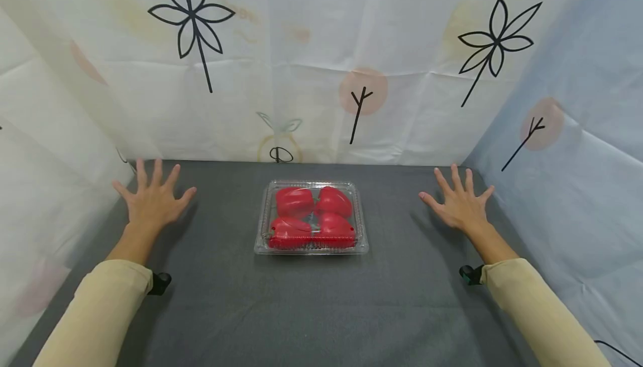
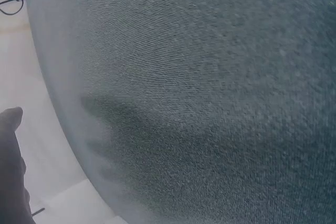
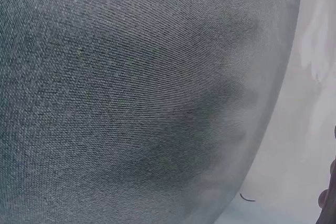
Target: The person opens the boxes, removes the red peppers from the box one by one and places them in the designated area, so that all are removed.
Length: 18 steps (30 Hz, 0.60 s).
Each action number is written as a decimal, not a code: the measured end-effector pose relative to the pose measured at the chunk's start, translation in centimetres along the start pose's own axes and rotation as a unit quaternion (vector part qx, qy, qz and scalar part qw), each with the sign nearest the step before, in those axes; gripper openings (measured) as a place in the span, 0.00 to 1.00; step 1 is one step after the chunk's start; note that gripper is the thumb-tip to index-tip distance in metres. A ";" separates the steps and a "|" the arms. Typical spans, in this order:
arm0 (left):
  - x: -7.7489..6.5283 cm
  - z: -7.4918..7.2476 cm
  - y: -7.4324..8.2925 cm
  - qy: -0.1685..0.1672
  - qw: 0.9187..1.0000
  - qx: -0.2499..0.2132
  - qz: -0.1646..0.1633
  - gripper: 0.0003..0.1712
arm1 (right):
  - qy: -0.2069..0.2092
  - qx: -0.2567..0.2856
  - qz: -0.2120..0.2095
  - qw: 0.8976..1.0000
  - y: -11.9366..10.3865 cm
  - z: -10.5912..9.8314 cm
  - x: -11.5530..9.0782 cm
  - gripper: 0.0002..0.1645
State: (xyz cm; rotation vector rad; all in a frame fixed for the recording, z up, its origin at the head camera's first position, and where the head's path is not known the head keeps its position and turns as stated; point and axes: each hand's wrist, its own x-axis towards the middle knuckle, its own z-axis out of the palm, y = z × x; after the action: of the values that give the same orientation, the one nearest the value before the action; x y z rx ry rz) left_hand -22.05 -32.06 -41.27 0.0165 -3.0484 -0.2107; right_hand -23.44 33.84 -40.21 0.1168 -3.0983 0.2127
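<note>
Peppers (image 1: 294, 202), four of them and all red, lie inside a clear plastic box (image 1: 311, 251) near the middle of a gray cloth-covered counter (image 1: 301, 311), between a person's left hand (image 1: 153, 202) and right hand (image 1: 459, 205). Both hands are spread wide, fingers straight and splayed toward a printed fabric backdrop (image 1: 311, 88), gripping nothing and well apart from the box. Tan sleeves (image 1: 95, 311) show below, each with a dark device (image 1: 160, 284) at its edge.

- Bright, diffuse light; soft shadows inward of both bare forearms (image 1: 134, 242) on matte grey tablecloth (image 1: 311, 311).
- Glints on clear rectangular plastic box (image 1: 311, 251).
- Wrist views dimmer, grainy; cloth edge bowed.
</note>
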 end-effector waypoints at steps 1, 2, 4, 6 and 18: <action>0.0 0.0 0.0 0.000 1.000 0.000 0.001 0.47 | 0.000 0.000 0.000 1.000 0.0 0.0 0.0 0.53; -0.1 0.1 -0.1 -0.001 1.000 -0.001 0.002 0.47 | -0.001 -0.001 -0.002 1.000 -0.1 -0.1 0.0 0.53; -0.1 0.1 -0.1 -0.002 1.000 -0.001 0.003 0.47 | -0.002 -0.002 -0.004 1.000 -0.3 -0.2 0.0 0.53; -0.2 0.1 -0.2 -0.002 1.000 0.000 0.004 0.47 | -0.002 -0.005 -0.007 1.000 -0.5 -0.2 0.0 0.53; -1.0 -0.4 1.0 0.000 1.000 0.000 0.030 0.47 | -0.002 -0.014 -0.046 0.999 -3.2 -0.8 -0.1 0.52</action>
State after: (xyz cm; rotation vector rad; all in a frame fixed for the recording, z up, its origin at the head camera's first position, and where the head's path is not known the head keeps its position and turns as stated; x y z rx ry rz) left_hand -20.99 -31.13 -40.84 -0.0745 -3.0442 -0.2069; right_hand -23.08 30.76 -39.00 0.2583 -3.0890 0.1665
